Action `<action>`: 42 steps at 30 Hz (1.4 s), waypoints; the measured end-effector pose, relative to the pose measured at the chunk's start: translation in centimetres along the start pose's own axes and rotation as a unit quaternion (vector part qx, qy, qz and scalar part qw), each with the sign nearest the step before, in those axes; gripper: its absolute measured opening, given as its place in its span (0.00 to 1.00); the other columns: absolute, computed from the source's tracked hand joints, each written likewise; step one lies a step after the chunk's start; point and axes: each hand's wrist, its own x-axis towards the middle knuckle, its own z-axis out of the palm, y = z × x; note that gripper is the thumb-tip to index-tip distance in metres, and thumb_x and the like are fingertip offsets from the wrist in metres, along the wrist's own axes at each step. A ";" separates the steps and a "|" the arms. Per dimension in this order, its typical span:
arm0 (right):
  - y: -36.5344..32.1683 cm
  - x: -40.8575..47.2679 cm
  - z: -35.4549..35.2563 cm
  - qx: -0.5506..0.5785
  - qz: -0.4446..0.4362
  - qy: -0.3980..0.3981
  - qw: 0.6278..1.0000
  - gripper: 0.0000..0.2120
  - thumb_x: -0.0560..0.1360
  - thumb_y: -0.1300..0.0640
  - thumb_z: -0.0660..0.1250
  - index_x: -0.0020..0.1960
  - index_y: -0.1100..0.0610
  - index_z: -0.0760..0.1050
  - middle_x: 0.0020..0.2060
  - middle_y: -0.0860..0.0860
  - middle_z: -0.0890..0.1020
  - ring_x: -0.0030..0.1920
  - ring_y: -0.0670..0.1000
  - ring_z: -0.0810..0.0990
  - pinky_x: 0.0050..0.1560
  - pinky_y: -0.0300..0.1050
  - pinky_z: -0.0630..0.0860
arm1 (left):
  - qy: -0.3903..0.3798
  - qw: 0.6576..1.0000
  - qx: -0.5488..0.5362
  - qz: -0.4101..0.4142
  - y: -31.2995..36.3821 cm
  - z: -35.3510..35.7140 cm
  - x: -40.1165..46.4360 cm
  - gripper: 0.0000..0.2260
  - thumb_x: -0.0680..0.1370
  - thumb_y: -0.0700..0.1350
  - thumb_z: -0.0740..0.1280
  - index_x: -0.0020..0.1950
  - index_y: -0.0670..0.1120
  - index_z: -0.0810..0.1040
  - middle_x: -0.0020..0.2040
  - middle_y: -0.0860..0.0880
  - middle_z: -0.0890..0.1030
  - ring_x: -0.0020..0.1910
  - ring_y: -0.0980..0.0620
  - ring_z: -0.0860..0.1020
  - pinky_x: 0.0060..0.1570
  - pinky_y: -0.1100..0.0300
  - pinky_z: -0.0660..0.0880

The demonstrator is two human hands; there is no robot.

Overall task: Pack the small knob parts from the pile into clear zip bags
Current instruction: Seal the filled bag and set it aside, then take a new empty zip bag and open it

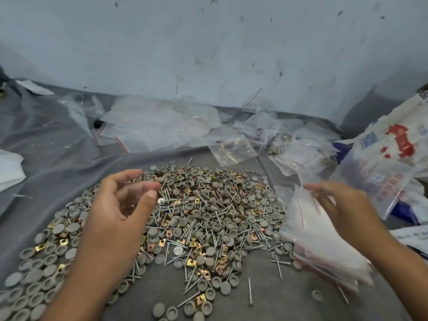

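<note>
Far left of the frame: grey cloth point(53, 126), soft and creased, covers the work surface. Lower left: left hand point(120, 212) hangs over the pile point(196, 218), fingers loosely curled and apart, holding nothing that can be made out. Centre: the pile spreads across the cloth, a mix of round grey caps point(63, 228), matt and shallow-cupped, thin steel screws point(250, 290) with pointed tips, and small square brass-coloured clips point(201, 298). Judged light, hard and prone to roll or scatter; best pinched a few at a time at the cap rims, keeping fingertips off the screw points. Upper centre: loose clear bags point(232, 149), glossy and limp. Right: right hand point(345, 209) pinches a stack of bags point(322, 249) at its top edge. These look thin and slippery, red-lined at the zip; take one by the mouth. Far right: printed sack point(393, 158), crumpled.
</note>
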 end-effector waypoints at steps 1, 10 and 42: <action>-1.9 -0.1 -0.7 0.049 0.006 0.041 0.998 0.14 0.77 0.64 0.72 0.55 0.46 0.83 0.47 0.43 0.86 0.45 0.39 0.83 0.47 0.32 0.74 | -0.002 1.000 0.000 0.003 0.0 0.1 0.0 0.18 0.69 0.63 0.65 0.57 0.61 0.74 0.52 0.63 0.84 0.51 0.64 0.81 0.52 0.55 0.76; -20.2 -0.9 4.0 0.416 -0.009 -0.034 0.908 0.14 0.71 0.54 0.79 0.48 0.45 0.75 0.37 0.38 0.86 0.37 0.39 0.85 0.36 0.30 0.76 | -0.102 0.995 -0.009 0.014 0.3 1.3 -1.2 0.16 0.72 0.67 0.69 0.51 0.59 0.79 0.42 0.52 0.83 0.38 0.56 0.80 0.36 0.58 0.78; -19.1 -1.8 7.7 0.310 -0.015 0.131 0.941 0.13 0.75 0.61 0.70 0.49 0.46 0.69 0.44 0.43 0.75 0.43 0.45 0.78 0.36 0.33 0.75 | 0.006 0.968 0.206 0.146 -0.6 1.7 -1.2 0.13 0.73 0.48 0.74 0.46 0.59 0.69 0.43 0.63 0.81 0.41 0.66 0.82 0.35 0.66 0.77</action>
